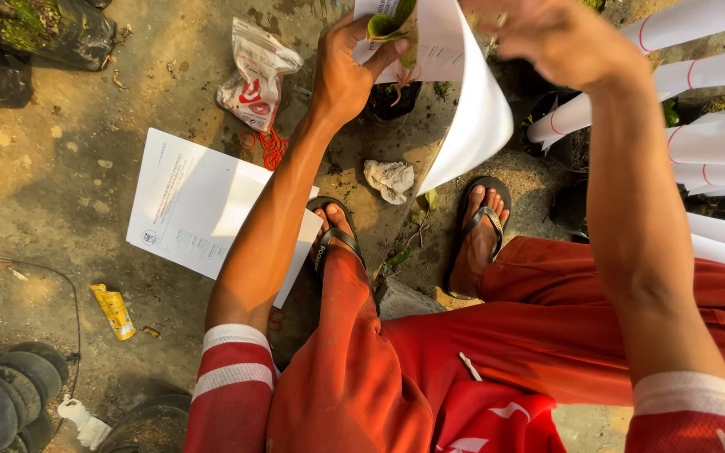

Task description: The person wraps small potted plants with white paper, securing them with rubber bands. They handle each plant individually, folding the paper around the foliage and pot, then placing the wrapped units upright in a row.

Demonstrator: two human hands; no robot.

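My left hand [347, 71] pinches a green leaf [386, 25] of a small plant against a white paper sheet [472, 117] that curls around it. Below the leaf, the plant's black pot [393, 99] sits on the ground. My right hand [560, 38] grips the upper right part of the same sheet, fingers closed over its edge. I sit with both sandalled feet [482, 231] on the dirt beneath the hands.
A stack of white printed sheets [195, 205] lies on the ground at left. Near it are a plastic bag with red rubber bands [255, 80], a crumpled rag [390, 179] and a yellow wrapper [114, 310]. Paper-wrapped plants [715, 126] line the right; stacked black pots [2, 390] sit bottom left.
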